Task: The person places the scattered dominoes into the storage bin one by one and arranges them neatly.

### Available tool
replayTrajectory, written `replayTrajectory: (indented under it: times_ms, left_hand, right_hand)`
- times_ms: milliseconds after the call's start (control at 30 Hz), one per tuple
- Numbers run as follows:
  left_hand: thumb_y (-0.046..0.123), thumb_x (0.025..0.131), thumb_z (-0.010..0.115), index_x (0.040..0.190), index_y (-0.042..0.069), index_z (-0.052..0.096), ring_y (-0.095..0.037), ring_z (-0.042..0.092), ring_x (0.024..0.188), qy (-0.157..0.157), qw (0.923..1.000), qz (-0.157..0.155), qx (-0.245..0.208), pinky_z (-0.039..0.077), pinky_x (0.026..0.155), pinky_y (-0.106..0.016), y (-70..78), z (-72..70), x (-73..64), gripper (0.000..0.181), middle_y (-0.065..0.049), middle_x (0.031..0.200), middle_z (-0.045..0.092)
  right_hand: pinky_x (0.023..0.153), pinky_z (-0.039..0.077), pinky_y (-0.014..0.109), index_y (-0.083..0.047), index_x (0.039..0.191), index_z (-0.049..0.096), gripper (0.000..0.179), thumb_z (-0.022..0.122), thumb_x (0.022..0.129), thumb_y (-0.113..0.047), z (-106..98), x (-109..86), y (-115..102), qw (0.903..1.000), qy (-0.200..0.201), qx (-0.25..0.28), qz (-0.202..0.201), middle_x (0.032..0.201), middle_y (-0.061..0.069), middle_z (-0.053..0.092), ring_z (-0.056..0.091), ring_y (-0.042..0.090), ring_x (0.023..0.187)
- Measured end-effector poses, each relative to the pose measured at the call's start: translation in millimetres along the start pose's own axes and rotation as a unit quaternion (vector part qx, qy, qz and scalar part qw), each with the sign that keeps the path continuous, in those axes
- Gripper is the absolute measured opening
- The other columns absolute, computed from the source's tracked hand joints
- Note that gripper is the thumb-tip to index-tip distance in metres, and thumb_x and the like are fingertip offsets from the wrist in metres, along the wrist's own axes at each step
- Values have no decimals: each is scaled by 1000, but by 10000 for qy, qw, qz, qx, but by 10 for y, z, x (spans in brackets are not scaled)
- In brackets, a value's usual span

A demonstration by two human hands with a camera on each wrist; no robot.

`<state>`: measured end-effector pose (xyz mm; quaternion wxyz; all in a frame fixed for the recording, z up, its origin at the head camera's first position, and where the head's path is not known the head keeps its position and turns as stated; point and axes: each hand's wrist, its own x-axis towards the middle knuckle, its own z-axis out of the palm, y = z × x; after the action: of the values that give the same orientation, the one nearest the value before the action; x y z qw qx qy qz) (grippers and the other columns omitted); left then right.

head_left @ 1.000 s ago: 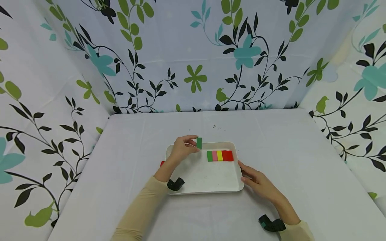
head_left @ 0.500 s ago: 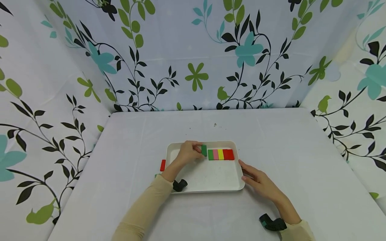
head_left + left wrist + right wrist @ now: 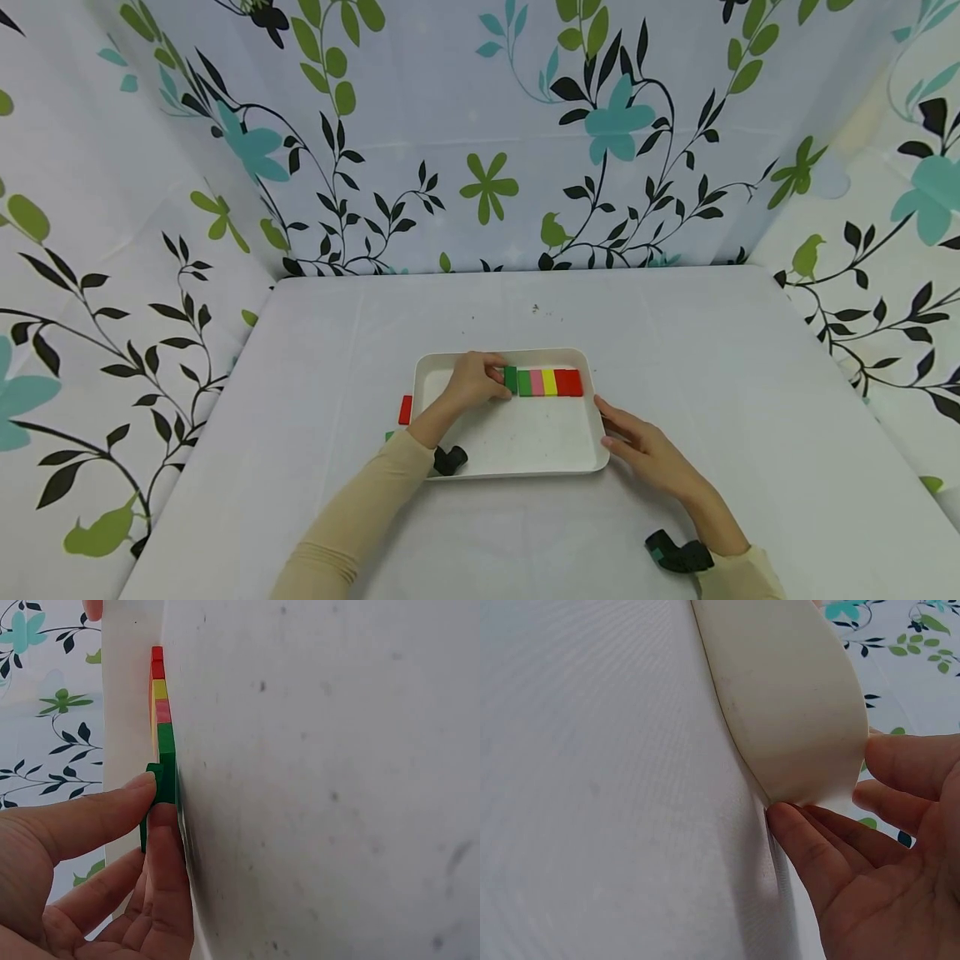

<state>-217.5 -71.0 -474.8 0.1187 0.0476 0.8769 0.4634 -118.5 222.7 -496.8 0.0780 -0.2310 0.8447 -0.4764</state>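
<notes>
My left hand (image 3: 477, 383) pinches a dark green block (image 3: 511, 380) between thumb and fingers, inside a shallow white tray (image 3: 525, 442). It stands at the left end of a row: a green block (image 3: 524, 383), a pink block (image 3: 537, 383), a yellow block (image 3: 550, 383) and red blocks (image 3: 568, 383). The left wrist view has the held block (image 3: 155, 784) slightly overlapping the row's green block (image 3: 166, 742); whether they touch, I cannot tell. At the tray's right side my right hand (image 3: 645, 450) grips the wall, its fingers spread between rim and base in the right wrist view.
Left of the tray, a red block (image 3: 405, 410) lies on the white tabletop (image 3: 337, 350). Just below it a green piece (image 3: 389, 436) is mostly hidden by the left sleeve. A leaf-patterned cloth (image 3: 450, 125) hangs behind and at both sides.
My left hand has brought the dark green block from above the tray's back rim down and right, to the left end of the row. The right hand stays at the tray's side.
</notes>
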Motion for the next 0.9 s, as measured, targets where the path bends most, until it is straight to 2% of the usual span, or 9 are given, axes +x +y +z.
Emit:
replayTrajectory:
  times_ms: [467, 600, 700, 900]
  left_hand:
    - [0, 68, 85, 118, -4, 68, -10, 56, 66, -102, 9999, -32, -24, 44, 56, -18, -34, 23, 19, 53, -7, 77, 67]
    - [1, 68, 85, 117, -4, 68, -10, 56, 67, -110, 9999, -36, -34, 44, 57, -18, -27, 25, 18, 52, -7, 77, 68]
    - [0, 68, 85, 118, -5, 68, -10, 56, 66, -124, 9999, -22, -42, 44, 57, -18, -18, 22, 13, 53, -7, 77, 68]
    - [-2, 68, 85, 119, -7, 66, -10, 57, 66, -140, 9999, 46, -25, 46, 58, -18, -4, 10, 5, 55, -9, 77, 68]
  right_hand:
    - [95, 42, 13, -1, 151, 33, 59, 57, 98, -12, -1, 7, -2, 10000, -6, 8, 85, 153, 24, 35, 47, 46, 130]
    - [98, 50, 33, -1, 151, 33, 59, 57, 98, -12, -8, 8, -3, 9999, -12, -28, 101, 153, 24, 35, 47, 46, 130]
    - [97, 48, 49, -1, 151, 32, 59, 57, 99, -12, -13, 10, -4, 9999, -28, -3, 130, 153, 24, 35, 47, 46, 131]
    - [97, 46, 52, -2, 151, 32, 59, 57, 99, -13, -13, 13, -20, 9998, -29, 5, 187, 154, 24, 34, 47, 46, 131]
